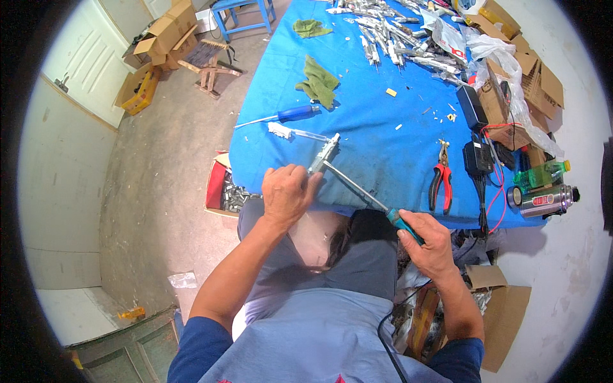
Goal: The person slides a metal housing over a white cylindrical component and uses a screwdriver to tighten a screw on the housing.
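Gripping a teal-handled screwdriver [383, 209], the right hand [429, 246] closes around the handle and angles the long shaft up and left toward a small metal part [324, 155]. That part sits at the near edge of the blue table [383, 147], pinned by the closed fingers of the left hand [287, 195], with the screwdriver tip meeting it just past those fingers. Just beyond the part lie a clear-handled tool [295, 133] and a blue-handled screwdriver [281, 116]. Red pliers [441, 179] rest to the right of the shaft, near a black power adapter [477, 157]. Farther off, green rags [317, 81] lie on the cloth, and a heap of metal parts [389, 32] covers the table's far end.
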Tool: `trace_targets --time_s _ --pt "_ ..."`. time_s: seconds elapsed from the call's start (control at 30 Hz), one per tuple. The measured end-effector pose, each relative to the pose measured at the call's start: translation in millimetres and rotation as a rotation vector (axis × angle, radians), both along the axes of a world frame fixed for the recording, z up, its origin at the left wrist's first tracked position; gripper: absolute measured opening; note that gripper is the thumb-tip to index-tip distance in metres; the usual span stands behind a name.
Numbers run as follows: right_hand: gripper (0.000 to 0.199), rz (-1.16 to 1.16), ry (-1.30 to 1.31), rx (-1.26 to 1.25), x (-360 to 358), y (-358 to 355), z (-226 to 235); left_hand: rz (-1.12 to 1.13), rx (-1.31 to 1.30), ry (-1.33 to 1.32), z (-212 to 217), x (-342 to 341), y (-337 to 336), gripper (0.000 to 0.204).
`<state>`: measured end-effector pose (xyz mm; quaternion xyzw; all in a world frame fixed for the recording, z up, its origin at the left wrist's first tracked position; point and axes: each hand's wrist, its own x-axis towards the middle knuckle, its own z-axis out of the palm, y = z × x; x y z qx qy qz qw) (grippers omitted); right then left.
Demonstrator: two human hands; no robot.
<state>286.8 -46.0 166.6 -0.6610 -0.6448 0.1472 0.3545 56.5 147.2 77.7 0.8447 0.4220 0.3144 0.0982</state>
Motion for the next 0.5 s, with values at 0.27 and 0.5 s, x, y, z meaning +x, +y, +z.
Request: trace_targets --time_s 0.27,0.5 --pt "0.034 0.027 -0.005 -0.016 6 6 -2 -0.043 0.034 -0.005 -1 -3 1 0.031" --pt "0.036 0.05 -0.015 -0.05 12 11 2 -0.08 0.054 0.001 -9 -6 5 0.033"
